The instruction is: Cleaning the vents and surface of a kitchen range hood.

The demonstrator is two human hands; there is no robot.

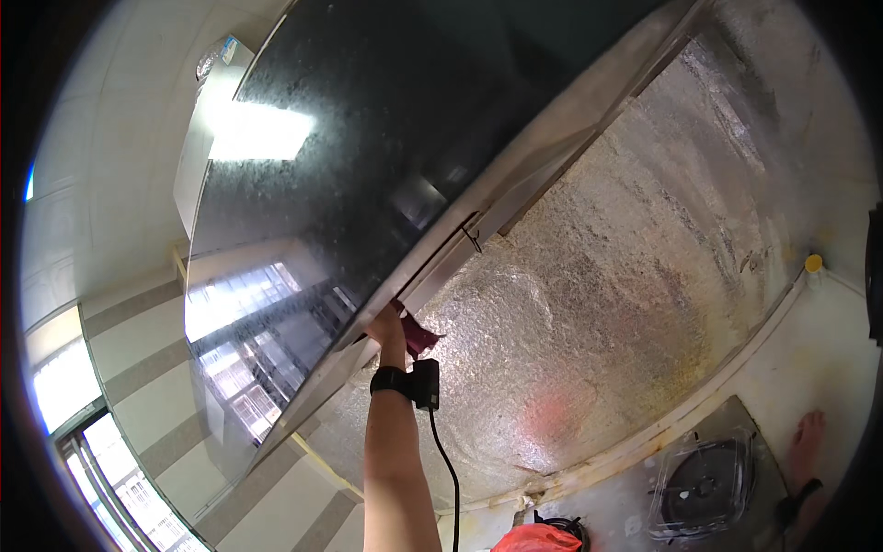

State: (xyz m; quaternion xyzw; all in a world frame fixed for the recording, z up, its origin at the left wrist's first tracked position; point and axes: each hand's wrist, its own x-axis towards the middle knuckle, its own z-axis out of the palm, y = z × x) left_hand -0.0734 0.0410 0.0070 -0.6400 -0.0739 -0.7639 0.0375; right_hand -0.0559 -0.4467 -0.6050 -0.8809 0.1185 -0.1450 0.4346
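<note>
My left hand (388,326) reaches up to the lower edge of a range hood with a dark glass front panel (386,76). A dark red cloth (419,336) is gripped in it, hanging beside the fingers against the hood's rim; the fingertips are partly hidden behind the edge. A black strap with a small box and cable sits on that wrist. Far to the lower right, my right hand (808,441), with a black wristband, is over the pale countertop, small and blurred near the picture's rim. Its finger positions are unclear.
Crinkled foil sheeting (586,331) covers the wall below the hood. A gas burner under a clear cover (705,483) is set in the countertop. A red plastic bag (538,539) lies at the bottom by another burner. A yellow cap (814,263) is at right.
</note>
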